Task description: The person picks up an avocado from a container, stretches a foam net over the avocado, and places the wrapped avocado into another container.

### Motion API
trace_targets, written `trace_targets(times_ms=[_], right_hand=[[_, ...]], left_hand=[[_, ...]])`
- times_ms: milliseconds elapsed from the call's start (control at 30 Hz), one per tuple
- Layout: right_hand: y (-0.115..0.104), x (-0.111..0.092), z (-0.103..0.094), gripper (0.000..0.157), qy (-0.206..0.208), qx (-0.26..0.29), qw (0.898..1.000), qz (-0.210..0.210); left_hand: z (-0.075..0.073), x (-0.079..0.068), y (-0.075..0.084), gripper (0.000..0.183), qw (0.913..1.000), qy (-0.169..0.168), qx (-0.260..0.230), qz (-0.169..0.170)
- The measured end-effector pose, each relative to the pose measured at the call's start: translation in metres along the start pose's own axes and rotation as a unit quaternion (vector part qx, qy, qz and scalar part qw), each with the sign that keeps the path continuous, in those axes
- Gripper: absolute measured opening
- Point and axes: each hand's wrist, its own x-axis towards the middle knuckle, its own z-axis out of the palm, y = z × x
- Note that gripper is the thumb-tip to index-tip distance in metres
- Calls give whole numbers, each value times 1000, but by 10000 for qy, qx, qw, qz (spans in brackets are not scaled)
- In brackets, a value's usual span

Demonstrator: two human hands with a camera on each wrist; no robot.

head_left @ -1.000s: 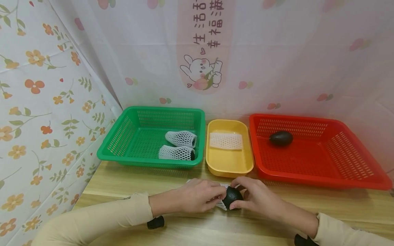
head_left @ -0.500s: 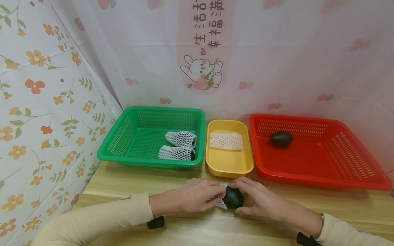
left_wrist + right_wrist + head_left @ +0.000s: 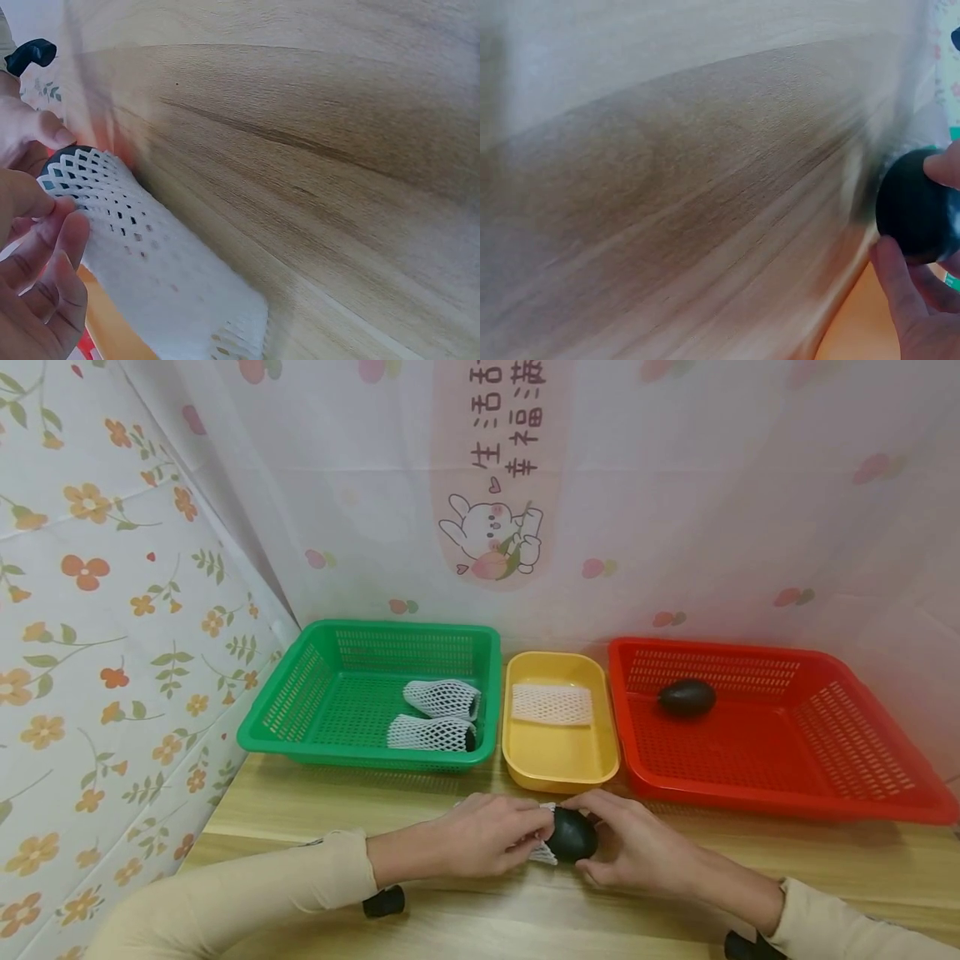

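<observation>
A dark avocado (image 3: 574, 837) sits partly inside a white foam net sleeve (image 3: 543, 853), low over the table in the head view. My left hand (image 3: 491, 837) pinches the sleeve's open edge between thumb and fingers. On the other side, my right hand (image 3: 637, 843) holds the avocado's bare end, thumb and fingers on opposite sides. In the left wrist view the sleeve (image 3: 165, 255) stretches away from the avocado, its far part flat. From the right wrist, the avocado's rounded end (image 3: 913, 210) shows between the thumb and fingers.
Behind the hands stand a green basket (image 3: 300, 745) with two net-wrapped avocados (image 3: 431, 732), a yellow tray (image 3: 558, 772) with a foam net (image 3: 551, 704), and a red basket (image 3: 757, 797) with one bare avocado (image 3: 687, 697). The wooden table (image 3: 480, 918) lies in front.
The avocado has shifted slightly right, and more of its dark end shows. My right thumb has slid back toward its near right side. The left hand has barely moved.
</observation>
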Motion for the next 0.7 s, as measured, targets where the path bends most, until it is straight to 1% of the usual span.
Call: trace_targets(times_ms=[133, 333, 400, 467, 600, 700], right_hand=[[-1, 0, 4, 63, 115, 90, 9999, -24], [-2, 2, 8, 58, 160, 156, 9996, 145], [-2, 3, 9, 55, 104, 325, 9990, 273], [-3, 4, 9, 52, 41, 623, 9971, 441], [-6, 5, 10, 48, -15, 1203, 9902, 711], [-8, 6, 11, 45, 2, 1467, 9864, 746]], left_hand=[[0, 0, 0, 14, 10000, 79, 14, -10], [0, 1, 1, 13, 9994, 305, -47, 186], [0, 2, 1, 13, 9989, 367, -61, 268], [-1, 2, 2, 12, 9984, 431, -78, 344], [-1, 4, 3, 10, 9973, 530, -115, 502], [0, 4, 5, 10, 9964, 549, -117, 628]])
